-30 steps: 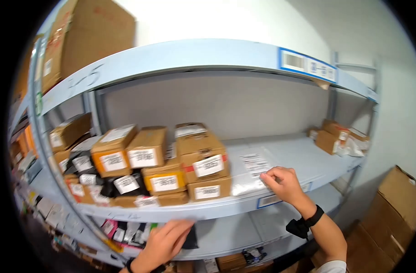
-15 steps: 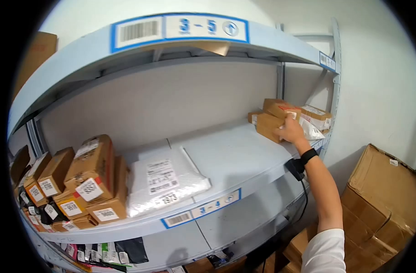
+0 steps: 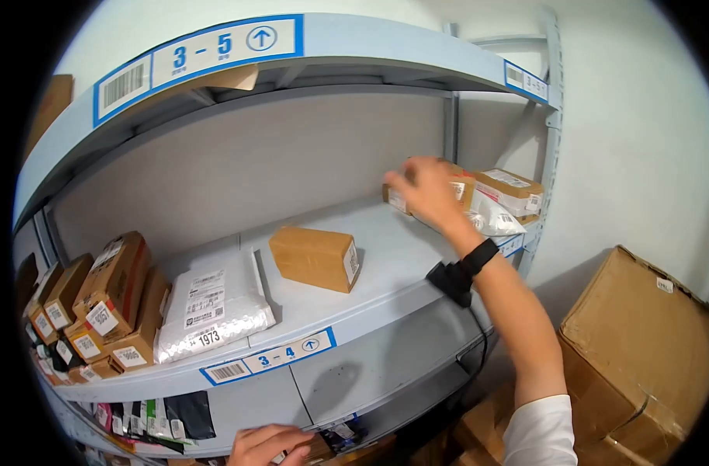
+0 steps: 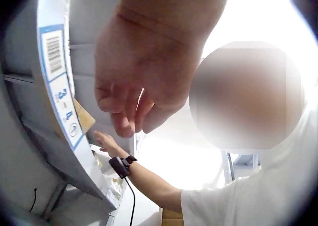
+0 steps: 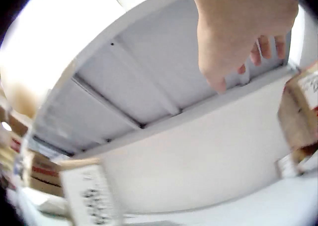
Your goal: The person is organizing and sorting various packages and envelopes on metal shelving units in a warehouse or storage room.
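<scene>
My right hand [image 3: 430,194] reaches over the shelf's far right end, beside a small group of brown boxes [image 3: 464,186]. In the right wrist view the fingers of that hand [image 5: 243,34] hang apart with nothing between them. A lone brown carton [image 3: 312,258] with a white label on its end stands mid-shelf. To its left lies a silver bubble mailer [image 3: 214,311] marked 1973. Low at the front, my left hand [image 3: 269,446] hangs before the lower shelf; in the left wrist view its fingers [image 4: 124,124] are loosely bent and hold nothing.
Labelled boxes [image 3: 98,314] are stacked at the shelf's left end. A white pouch [image 3: 494,217] and a flat box [image 3: 509,190] lie by the right post. The upper shelf beam [image 3: 401,39] runs overhead. A large carton [image 3: 641,334] stands on the right.
The brown carton has gone from the right-hand group to mid-shelf, and my right hand has let go of it and is back at the group. The left hand has come back into view.
</scene>
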Available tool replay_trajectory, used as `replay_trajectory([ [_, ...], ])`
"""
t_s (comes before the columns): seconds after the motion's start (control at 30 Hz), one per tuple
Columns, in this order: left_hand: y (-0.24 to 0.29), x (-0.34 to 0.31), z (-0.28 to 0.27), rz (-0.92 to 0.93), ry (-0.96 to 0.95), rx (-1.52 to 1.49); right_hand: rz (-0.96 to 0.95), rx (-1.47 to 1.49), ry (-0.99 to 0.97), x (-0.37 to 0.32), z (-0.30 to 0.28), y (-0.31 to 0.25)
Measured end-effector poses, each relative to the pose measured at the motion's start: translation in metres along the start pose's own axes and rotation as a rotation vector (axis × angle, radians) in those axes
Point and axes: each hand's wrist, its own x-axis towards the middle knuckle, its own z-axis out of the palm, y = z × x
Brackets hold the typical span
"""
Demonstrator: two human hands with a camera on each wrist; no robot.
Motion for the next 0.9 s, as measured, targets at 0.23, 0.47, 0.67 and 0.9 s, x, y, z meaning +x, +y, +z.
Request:
replay_trajectory([
  [0.23, 0.029, 0.129, -0.024, 0.154, 0.006, 0.684, 0.357, -0.155, -0.280, 0.027, -0.005, 0.057],
  [0.47, -0.079, 0.252, 0.022, 0.127, -0.112, 1.047, 0.230, -0.008, -0.367, 0.030, 0.041, 0.103],
  [0.67, -0.053, 0.258, 0.015, 0.093, -0.221, 1.094, 0.190, -0.184, -0.299, 0.021, 0.001, 0.031],
  [0.9, 0.010, 0.157, -0.054, 0.415, 0.232, 0.991, -0.069, 0.313, -0.173, 0.015, 0.004, -0.058],
])
